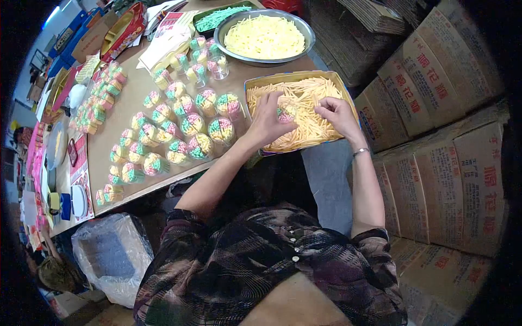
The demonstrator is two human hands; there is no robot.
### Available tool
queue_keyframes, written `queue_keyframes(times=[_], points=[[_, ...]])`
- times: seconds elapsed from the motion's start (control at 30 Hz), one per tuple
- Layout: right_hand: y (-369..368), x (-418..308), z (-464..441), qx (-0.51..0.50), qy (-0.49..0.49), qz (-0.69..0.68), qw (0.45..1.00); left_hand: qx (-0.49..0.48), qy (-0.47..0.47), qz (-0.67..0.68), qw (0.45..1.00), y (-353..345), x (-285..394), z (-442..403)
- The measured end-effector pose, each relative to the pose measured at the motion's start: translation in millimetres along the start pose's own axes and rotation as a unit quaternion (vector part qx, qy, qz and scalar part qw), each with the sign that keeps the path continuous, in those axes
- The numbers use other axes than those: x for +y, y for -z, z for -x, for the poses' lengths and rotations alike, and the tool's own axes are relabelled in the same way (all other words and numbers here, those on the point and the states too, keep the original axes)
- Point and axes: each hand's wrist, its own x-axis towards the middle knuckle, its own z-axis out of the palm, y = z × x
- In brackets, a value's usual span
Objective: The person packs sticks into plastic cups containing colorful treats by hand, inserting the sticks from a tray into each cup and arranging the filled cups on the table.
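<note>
My left hand [266, 122] is curved around a clear cup [286, 113] with pink and green sticks in it, over a shallow box [254, 82] of pale orange sticks [312, 89]. On the right side of the same box, my right hand [340, 117] has its thumb and fingertips pinched together; whatever lies between them is too small to make out. Left of the box stand several clear cups [192, 124] filled with pink, green and yellow sticks.
A metal bowl [310, 39] of yellow sticks sits behind the box, beside a tray [243, 6] of green sticks. Stacked cartons [457, 179] rise at the right. Filled bundles [103, 98] and papers lie farther left. A plastic-lined container [111, 255] stands below the table.
</note>
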Motion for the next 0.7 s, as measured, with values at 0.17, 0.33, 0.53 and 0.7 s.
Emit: queue_keyframes(times=[0.17,0.33,0.53,0.7], points=[[-5,-19,-1,-0.023,0.036,0.013,0.999,0.02,-0.105,0.038,0.994,9,24,-29],[-3,-35,3,-0.013,0.074,0.057,0.996,-0.039,-0.029,0.198,0.979,3,26,-38],[0,-45,13,-0.07,-0.052,-0.025,0.996,-0.093,0.079,0.406,0.906,-8,24,-25],[-3,-36,14,-0.14,0.052,0.104,0.983,-0.13,0.154,0.434,0.878,-3,24,-22]])
